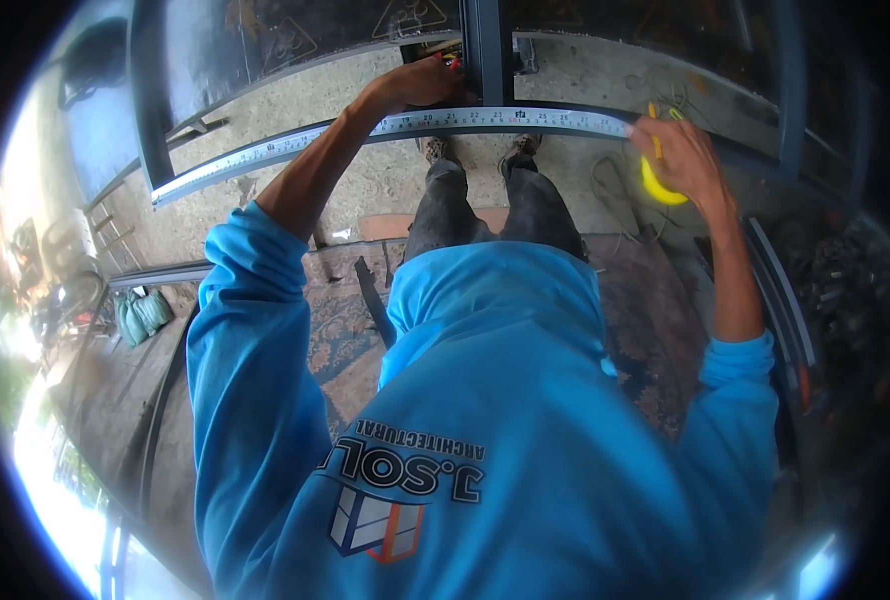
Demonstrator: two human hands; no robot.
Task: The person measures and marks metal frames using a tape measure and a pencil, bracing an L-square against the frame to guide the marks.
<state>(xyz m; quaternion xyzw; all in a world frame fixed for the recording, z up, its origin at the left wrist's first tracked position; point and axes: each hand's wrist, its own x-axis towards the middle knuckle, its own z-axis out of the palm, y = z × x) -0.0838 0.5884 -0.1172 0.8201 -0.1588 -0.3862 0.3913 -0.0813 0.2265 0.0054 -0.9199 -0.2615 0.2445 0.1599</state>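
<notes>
A tape measure (pixel 662 186) with a yellow body is in my right hand (pixel 683 158), the fingers closed around it. Its white blade (pixel 345 134) runs out to the left along a dark metal frame bar (pixel 565 117), as far as the bar's left corner. Just above the blade, my left hand (pixel 430 84) is curled against the dark upright bar (pixel 487 55). The left fingertips are in shadow, and whatever they hold cannot be made out.
Dark panels (pixel 605 15) lie within the frame beyond the bar. A patterned rug (pixel 340 300) covers the floor near my legs. Thin cord (pixel 615 200) lies at the right, metal lengths (pixel 780 290) farther right. A green bag (pixel 143 315) sits at the left.
</notes>
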